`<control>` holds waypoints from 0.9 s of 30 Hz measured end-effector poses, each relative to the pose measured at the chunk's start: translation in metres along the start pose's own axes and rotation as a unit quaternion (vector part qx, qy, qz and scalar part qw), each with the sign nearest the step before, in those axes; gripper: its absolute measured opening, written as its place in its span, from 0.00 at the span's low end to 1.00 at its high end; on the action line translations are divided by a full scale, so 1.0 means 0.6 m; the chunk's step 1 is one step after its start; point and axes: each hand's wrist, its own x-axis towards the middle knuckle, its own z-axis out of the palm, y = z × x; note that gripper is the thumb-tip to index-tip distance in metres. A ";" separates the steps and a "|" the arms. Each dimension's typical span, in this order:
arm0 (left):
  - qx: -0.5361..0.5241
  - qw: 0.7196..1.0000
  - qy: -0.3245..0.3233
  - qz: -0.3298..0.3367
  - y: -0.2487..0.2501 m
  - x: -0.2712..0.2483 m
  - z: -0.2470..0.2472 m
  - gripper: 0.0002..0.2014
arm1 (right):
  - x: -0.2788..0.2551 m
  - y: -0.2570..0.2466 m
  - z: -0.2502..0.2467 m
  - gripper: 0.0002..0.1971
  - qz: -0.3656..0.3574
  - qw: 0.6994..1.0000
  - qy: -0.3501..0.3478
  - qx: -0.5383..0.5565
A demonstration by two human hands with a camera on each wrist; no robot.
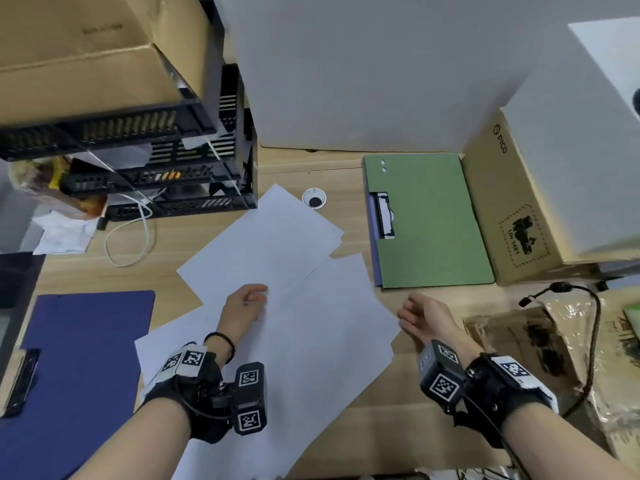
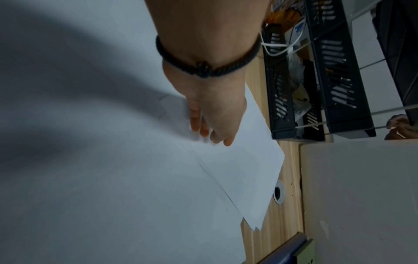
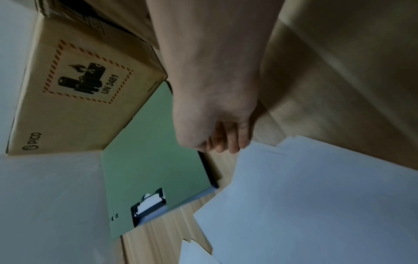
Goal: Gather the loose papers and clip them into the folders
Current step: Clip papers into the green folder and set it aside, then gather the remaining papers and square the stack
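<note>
Several loose white papers (image 1: 277,306) lie fanned across the middle of the wooden desk, also seen as papers (image 2: 113,178) and papers (image 3: 316,196). My left hand (image 1: 247,301) rests on them with loosely bent fingers (image 2: 203,128) touching the top sheet. My right hand (image 1: 420,315) is at the right edge of the papers, its fingers (image 3: 226,141) loosely curled beside a sheet corner, holding nothing. A green folder (image 1: 429,220) with a black clip (image 1: 382,214) lies at the back right; the green folder (image 3: 153,151) lies just beyond my right hand. A blue folder (image 1: 79,358) lies at the left.
Black stacked trays (image 1: 156,161) under a cardboard box (image 1: 86,50) stand at the back left, with a white cable (image 1: 131,237) in front. A PICO cardboard box (image 1: 512,209) sits right of the green folder. Brown packaging (image 1: 526,341) and a black cable (image 1: 588,341) lie at the right.
</note>
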 end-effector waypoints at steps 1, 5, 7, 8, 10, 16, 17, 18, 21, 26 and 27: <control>0.024 1.000 0.008 0.012 -0.012 -0.001 -0.017 0.16 | -0.008 0.010 0.007 0.11 0.003 0.999 -0.004 -0.040; 0.188 0.981 0.002 0.052 -0.069 -0.007 -0.088 0.22 | -0.050 0.063 0.044 0.11 -0.091 0.980 0.029 -0.176; 0.262 0.962 -0.059 0.043 -0.101 -0.016 -0.117 0.25 | -0.069 0.086 0.062 0.16 -0.123 0.968 0.026 -0.217; 0.295 0.950 -0.089 0.043 -0.115 -0.022 -0.128 0.25 | -0.074 0.096 0.070 0.18 -0.129 0.964 0.019 -0.233; 0.324 0.935 -0.129 0.059 -0.136 -0.037 -0.141 0.25 | -0.080 0.115 0.086 0.23 -0.126 0.955 0.007 -0.269; 0.255 0.946 -0.161 0.115 -0.155 -0.064 -0.158 0.23 | -0.108 0.161 0.125 0.27 -0.127 0.950 -0.038 -0.283; 0.225 0.956 -0.147 0.120 -0.154 -0.063 -0.163 0.22 | -0.112 0.166 0.126 0.27 -0.126 0.950 -0.034 -0.284; 0.206 0.963 -0.126 0.121 -0.154 -0.059 -0.168 0.21 | -0.115 0.171 0.125 0.26 -0.124 0.950 -0.025 -0.285; 0.206 0.970 -0.054 0.115 -0.157 -0.037 -0.191 0.20 | -0.121 0.186 0.118 0.24 -0.125 0.954 0.000 -0.271; 0.218 0.972 0.021 0.091 -0.128 0.004 -0.201 0.18 | -0.134 0.206 0.104 0.22 -0.117 0.963 0.001 -0.241; 0.217 0.972 0.028 0.085 -0.119 0.014 -0.200 0.18 | -0.137 0.208 0.106 0.21 -0.113 0.966 -0.003 -0.231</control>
